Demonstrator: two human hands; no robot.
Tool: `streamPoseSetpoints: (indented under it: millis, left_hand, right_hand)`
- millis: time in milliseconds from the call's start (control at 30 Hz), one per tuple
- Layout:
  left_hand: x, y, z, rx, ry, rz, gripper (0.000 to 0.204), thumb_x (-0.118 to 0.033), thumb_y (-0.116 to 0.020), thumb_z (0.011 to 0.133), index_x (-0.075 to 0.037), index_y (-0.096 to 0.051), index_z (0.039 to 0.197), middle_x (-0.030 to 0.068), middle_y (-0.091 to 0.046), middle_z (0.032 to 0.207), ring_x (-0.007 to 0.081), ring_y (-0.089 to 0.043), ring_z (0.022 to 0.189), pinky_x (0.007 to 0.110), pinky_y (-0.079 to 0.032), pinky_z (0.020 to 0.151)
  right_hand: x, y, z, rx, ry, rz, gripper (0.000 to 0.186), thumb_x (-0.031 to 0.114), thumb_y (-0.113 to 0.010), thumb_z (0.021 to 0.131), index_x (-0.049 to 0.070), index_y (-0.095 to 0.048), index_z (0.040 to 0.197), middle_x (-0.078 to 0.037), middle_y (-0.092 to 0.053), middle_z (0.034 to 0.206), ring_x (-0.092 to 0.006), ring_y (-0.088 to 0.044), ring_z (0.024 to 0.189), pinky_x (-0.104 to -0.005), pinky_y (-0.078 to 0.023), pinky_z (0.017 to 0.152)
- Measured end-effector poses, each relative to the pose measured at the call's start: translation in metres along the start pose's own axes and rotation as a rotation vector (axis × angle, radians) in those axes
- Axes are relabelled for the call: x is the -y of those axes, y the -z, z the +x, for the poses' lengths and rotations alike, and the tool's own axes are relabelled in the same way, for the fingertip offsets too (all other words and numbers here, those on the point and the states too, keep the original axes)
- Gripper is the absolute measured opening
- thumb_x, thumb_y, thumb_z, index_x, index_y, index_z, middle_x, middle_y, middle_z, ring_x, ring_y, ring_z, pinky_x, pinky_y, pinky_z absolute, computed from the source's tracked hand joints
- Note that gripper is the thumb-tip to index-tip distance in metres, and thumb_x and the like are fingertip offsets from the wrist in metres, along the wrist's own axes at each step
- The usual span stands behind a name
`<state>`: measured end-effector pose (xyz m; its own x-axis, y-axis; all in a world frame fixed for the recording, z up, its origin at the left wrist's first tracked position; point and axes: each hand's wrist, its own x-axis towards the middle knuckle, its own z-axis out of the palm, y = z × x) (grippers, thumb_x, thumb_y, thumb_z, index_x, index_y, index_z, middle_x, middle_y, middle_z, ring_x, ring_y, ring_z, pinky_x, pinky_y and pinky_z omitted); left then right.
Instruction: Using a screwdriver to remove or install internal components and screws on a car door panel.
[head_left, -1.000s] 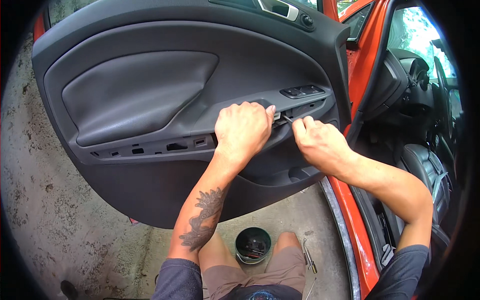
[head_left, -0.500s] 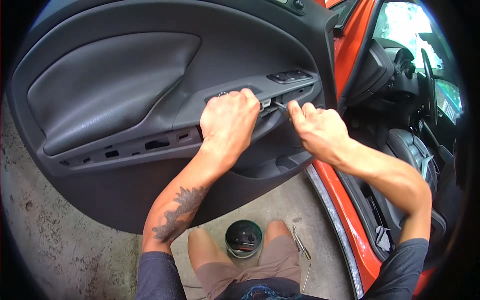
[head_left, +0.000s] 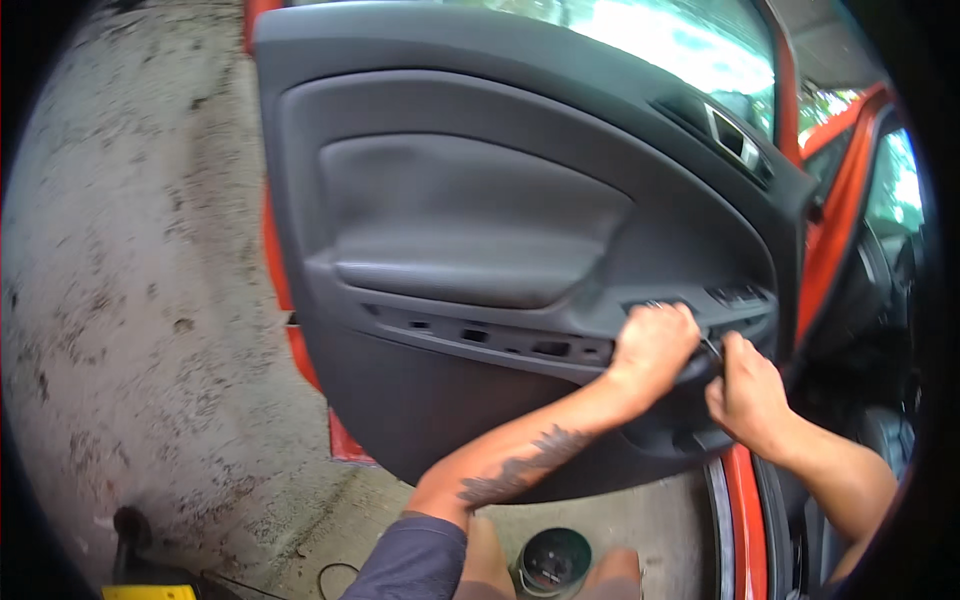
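The dark grey door panel of a red car stands in front of me. My left hand is closed over the armrest's pull recess, its fingers curled out of sight into it. Just right of it, my right hand grips a thin metal-shafted tool, perhaps a screwdriver. The tool's handle is hidden in my fist, and its tip points at the uncovered strip below the armrest. Beyond my hands lies the window switch panel. Left of them, the uncovered strip shows several rectangular openings.
A dark bucket with small items inside stands on the concrete floor between my legs. At lower left are a yellow-and-black object and a thin cable. The red door sill runs along the right.
My view has swung left and upward, so the door and both hands appear farther right. The left hand stays on the armrest, and the right still holds the tool beside it.
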<state>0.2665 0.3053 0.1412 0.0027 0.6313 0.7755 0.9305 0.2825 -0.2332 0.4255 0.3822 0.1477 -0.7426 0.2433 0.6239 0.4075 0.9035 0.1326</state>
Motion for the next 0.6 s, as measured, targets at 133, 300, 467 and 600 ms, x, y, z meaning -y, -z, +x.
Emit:
streamPoseSetpoints:
  millis: [133,300,467,600]
  left_hand:
    - [-0.004,-0.008,0.000,-0.024,0.060,-0.015,0.023,-0.009,-0.075,0.065,-0.005,-0.061,0.084,0.0085,-0.067,0.075,0.0194,-0.071,0.074,0.030,-0.056,0.064]
    - [-0.005,-0.017,-0.001,-0.078,0.053,0.014,0.026,-0.011,-0.075,0.064,-0.005,-0.061,0.085,0.0072,-0.066,0.074,0.0175,-0.069,0.072,0.028,-0.054,0.062]
    - [-0.004,-0.016,-0.002,-0.056,0.046,0.039,0.026,-0.011,-0.075,0.065,-0.005,-0.061,0.085,0.0074,-0.067,0.074,0.0178,-0.070,0.071,0.029,-0.055,0.062]
    - [-0.005,-0.010,-0.001,-0.034,0.057,0.019,0.025,-0.011,-0.075,0.065,-0.005,-0.061,0.085,0.0083,-0.067,0.075,0.0178,-0.070,0.072,0.029,-0.055,0.063]
  right_hand:
    - [-0.025,0.005,-0.003,0.190,0.295,-0.488,0.052,0.005,-0.065,0.071,-0.010,-0.053,0.119,-0.018,-0.058,0.094,-0.0309,-0.063,0.079,-0.0409,-0.051,0.062]
    - [-0.038,-0.003,-0.011,0.055,0.421,-0.750,0.056,0.011,-0.059,0.076,-0.014,-0.051,0.126,-0.016,-0.056,0.094,-0.0236,-0.059,0.075,-0.0324,-0.052,0.060]
    - [-0.043,-0.003,-0.010,0.154,0.400,-0.599,0.053,0.010,-0.061,0.076,-0.015,-0.051,0.121,-0.018,-0.055,0.096,-0.0252,-0.062,0.075,-0.0318,-0.055,0.059]
    - [-0.048,0.006,-0.010,-0.052,0.662,-0.604,0.050,0.011,-0.058,0.078,-0.015,-0.054,0.120,-0.018,-0.056,0.093,-0.0247,-0.060,0.075,-0.0324,-0.052,0.059]
